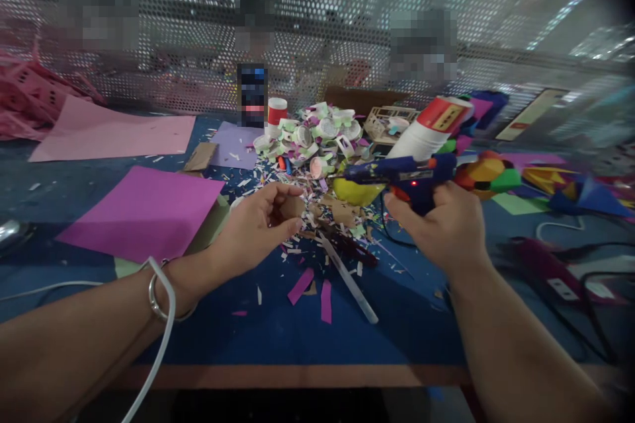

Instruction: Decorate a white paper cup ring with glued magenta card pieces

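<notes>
My right hand (441, 228) is wrapped round the handle of a blue glue gun (381, 170), with a small red light lit on its side. The gun's nozzle points left, in front of a yellow rounded thing (357, 193). Curled in the middle of the picture, my left hand (265, 215) has a small brown cardboard piece (292, 208) between thumb and fingers; part of it is hidden. A clear glue stick (350, 281) lies on the blue table (238, 337) below, near purple paper strips (301, 286).
Paper scraps and a heap of small paper-trimmed rounds (325, 132) fill the table's middle. Magenta (149, 211) and pink sheets (119, 135) lie left. A red-and-white tube (429, 129) leans behind the gun. A purple power strip (550, 271) with cables sits right. A perforated metal screen (198, 33) stands behind.
</notes>
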The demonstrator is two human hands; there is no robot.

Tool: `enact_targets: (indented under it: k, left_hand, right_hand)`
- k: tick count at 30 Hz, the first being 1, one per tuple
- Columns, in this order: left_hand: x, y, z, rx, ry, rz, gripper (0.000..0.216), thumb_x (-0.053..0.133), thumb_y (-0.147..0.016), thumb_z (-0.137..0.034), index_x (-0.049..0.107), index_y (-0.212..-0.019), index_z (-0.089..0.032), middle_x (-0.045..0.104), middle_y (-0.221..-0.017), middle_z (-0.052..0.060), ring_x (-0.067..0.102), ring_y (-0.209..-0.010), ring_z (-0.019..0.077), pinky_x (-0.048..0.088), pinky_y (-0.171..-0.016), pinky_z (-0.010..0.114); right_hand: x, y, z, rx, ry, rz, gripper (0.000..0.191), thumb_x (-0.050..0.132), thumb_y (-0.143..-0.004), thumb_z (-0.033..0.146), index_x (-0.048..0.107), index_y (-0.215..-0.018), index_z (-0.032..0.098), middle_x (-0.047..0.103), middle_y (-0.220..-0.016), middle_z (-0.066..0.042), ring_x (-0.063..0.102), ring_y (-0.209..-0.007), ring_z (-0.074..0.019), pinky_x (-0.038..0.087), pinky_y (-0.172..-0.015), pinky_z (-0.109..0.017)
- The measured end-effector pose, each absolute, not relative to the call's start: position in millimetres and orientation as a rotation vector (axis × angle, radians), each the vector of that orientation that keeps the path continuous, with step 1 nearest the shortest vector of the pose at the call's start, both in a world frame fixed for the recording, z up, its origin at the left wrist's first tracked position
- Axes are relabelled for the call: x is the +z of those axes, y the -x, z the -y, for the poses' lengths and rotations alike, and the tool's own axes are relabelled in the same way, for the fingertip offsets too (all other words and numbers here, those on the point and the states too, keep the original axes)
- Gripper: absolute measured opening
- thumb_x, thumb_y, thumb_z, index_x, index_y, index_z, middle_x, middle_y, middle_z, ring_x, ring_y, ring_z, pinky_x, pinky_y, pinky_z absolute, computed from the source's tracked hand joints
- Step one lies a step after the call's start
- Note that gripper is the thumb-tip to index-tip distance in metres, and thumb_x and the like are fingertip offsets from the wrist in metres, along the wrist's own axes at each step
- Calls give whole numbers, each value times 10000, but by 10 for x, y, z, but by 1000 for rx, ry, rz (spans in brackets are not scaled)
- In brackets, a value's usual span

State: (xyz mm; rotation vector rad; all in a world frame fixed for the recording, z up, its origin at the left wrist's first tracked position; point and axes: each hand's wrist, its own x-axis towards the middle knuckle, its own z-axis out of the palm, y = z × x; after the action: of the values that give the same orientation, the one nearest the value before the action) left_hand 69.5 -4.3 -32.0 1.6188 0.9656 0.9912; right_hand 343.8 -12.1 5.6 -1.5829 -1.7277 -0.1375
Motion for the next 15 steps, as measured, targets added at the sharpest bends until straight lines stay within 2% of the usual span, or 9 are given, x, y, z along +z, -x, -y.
enact_targets:
  k: [6, 8, 15]
  left_hand:
    - [-355, -657, 20, 984, -1787, -1060, 467, 691, -863, -283, 601, -1321, -257, 711, -1103, 55, 672, -923, 190, 567, -868, 376]
    - [-358, -659, 30, 981, -1813, -1067, 472, 691, -861, -292, 608, -1325, -262, 718, -1122, 55, 679, -922, 191, 571, -871, 378]
    - [-374, -669, 50, 952, -1868, -1070, 525, 674, -867, -290, 594, -1384, -247, 726, -1091, 60, 679, -920, 198, 573, -850, 381]
  right_hand:
    - [37, -3346, 190, -184, 1484, 1926, 257, 658, -721, 375, 476, -596, 244, 532, -528, 6, 479, -453, -151, 347, -468, -299]
    - [44, -3335, 200, -186, 1462, 1984, 218, 641, -734, 358, 493, -619, 245, 541, -537, 5, 483, -459, -153, 352, -473, -301]
    - [18, -3326, 204, -316, 1358, 2095, 221, 584, -776, 346, 451, -628, 250, 503, -538, 15, 454, -452, -142, 330, -466, -289]
